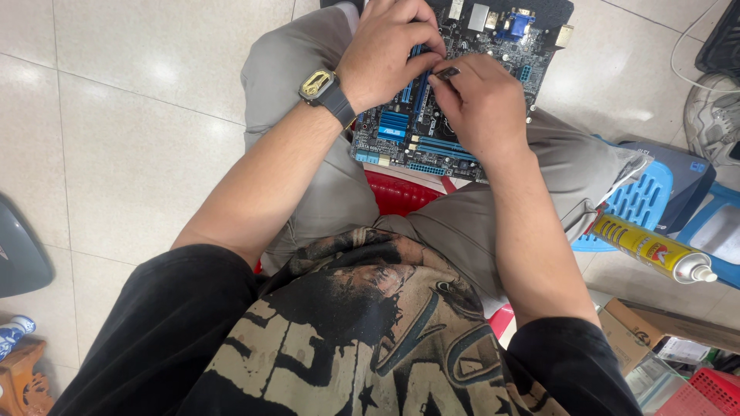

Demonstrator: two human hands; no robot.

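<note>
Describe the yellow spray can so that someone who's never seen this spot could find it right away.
Start at the dark green computer motherboard on the seated person's lap and look beyond their right knee. There a blue slatted plastic stool stands, and the yellow cylindrical spray can lies tilted against it. It is the only yellow thing there, with a white nozzle.

— The circuit board (432, 131) on the lap looks like hard matt laminate, dark, with blue plastic slots and small shiny metal parts near its far edge.

— The floor (131, 115) is glossy tile, pale and smooth, throwing back soft patches of light. The trousers (324, 177) are plain woven cloth, matt and creased.

— The watch (317, 83) has a polished gold-coloured metal case on a dull black strap. The spray can (644, 246) is glossy yellow metal with a white plastic cap.

— The stool (397, 194) beneath is smooth red plastic; the basket (640, 202) is ribbed blue plastic. The shirt (362, 339) is soft black cloth with a faded, cracked print.
</note>
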